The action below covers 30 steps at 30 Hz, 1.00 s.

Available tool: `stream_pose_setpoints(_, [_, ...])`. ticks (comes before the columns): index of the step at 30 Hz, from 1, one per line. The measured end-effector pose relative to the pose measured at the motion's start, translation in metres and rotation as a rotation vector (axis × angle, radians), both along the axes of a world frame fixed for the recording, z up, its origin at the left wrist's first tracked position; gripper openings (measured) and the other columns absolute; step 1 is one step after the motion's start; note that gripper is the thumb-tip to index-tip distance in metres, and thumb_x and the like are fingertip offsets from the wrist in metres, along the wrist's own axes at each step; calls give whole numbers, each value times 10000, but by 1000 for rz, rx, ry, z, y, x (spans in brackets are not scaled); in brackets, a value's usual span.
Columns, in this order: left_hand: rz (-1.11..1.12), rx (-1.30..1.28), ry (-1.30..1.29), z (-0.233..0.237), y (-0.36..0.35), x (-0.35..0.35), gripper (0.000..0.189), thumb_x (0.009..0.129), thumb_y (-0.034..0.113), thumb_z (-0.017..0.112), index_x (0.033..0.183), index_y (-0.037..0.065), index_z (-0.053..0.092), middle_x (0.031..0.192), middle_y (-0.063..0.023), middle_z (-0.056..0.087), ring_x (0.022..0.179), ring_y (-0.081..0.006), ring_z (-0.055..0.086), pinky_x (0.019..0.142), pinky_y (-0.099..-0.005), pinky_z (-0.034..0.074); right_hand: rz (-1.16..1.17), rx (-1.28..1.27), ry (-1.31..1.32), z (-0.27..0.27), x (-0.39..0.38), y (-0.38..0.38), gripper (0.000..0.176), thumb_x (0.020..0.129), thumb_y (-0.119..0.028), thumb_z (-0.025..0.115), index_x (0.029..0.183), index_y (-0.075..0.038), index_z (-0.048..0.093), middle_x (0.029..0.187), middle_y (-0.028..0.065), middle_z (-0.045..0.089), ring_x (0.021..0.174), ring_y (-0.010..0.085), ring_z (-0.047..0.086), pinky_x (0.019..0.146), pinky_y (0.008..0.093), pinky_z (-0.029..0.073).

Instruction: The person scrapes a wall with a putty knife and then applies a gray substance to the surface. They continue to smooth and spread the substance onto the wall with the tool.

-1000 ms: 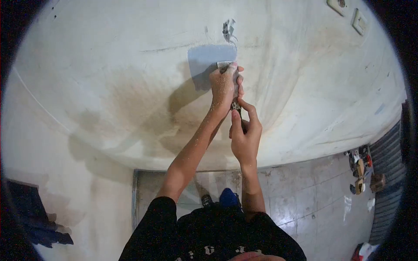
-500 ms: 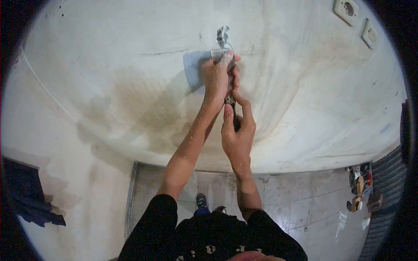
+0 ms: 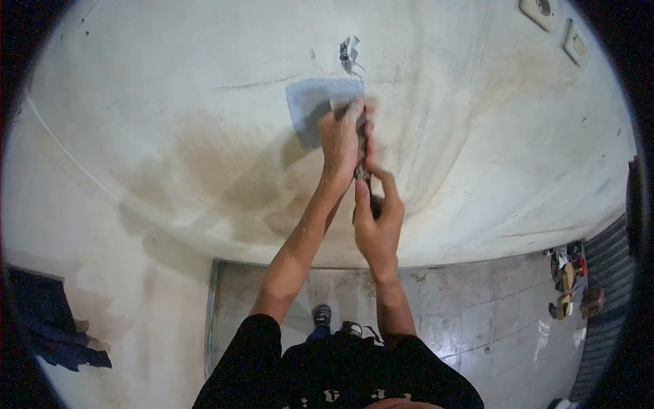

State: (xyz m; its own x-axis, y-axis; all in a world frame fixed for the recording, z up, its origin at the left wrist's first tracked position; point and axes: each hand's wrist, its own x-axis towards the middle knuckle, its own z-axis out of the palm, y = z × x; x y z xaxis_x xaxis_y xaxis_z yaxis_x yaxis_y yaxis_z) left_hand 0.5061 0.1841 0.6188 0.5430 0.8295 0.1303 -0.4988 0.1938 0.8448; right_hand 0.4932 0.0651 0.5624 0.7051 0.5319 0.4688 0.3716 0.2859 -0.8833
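Against the stained wall, my left hand [image 3: 338, 140] is wrapped round the upper part of a scraper [image 3: 361, 172], near its blade. Lower down, my right hand [image 3: 381, 228] closes on the dark handle. Fingers cover most of the tool, and motion blurs its blade end. The blade lies over a blue-grey patch [image 3: 303, 102] where the wall's pale coating is gone. Just above this patch, a curled bit of peeling paint [image 3: 349, 54] hangs by a dark chipped spot. Pale specks dot my left forearm.
Two wall fittings, a socket [image 3: 539, 12] and a switch [image 3: 575, 44], sit at upper right. Dark cloth [image 3: 51, 317] hangs at left. Below is a tiled floor [image 3: 470, 310], with assorted items [image 3: 565, 283] beside a corrugated shutter [image 3: 610, 293] at right.
Both hands and the scraper have moved down the wall. More of the blue-grey patch shows above them, including its upper right part.
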Motion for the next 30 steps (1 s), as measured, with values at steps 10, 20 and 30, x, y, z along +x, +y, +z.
stream_pose_setpoints(10, [1,14,30,-6,2,-5,269,946,241,551,824,3,582,520,-32,491,332,-132,435,303,-274,317,-22,-41,73,-2,-9,4,298,957,-115,549,1241,-23,535,583,-21,498,493,31,405,451,209,284])
stream_pose_setpoints(20, [-45,-59,-8,-30,-2,1,263,936,241,571,827,3,575,516,-41,494,323,-140,447,293,-275,317,-11,-123,140,-11,-7,-9,302,961,-117,540,1250,-32,541,539,-48,451,455,27,375,421,220,262])
stream_pose_setpoints(30, [-31,-51,30,-25,-1,2,273,939,245,564,830,-5,571,511,-32,479,325,-137,443,311,-271,333,-21,-54,135,-20,-8,-1,312,963,-146,553,1249,-21,532,536,-51,440,454,32,390,426,212,268])
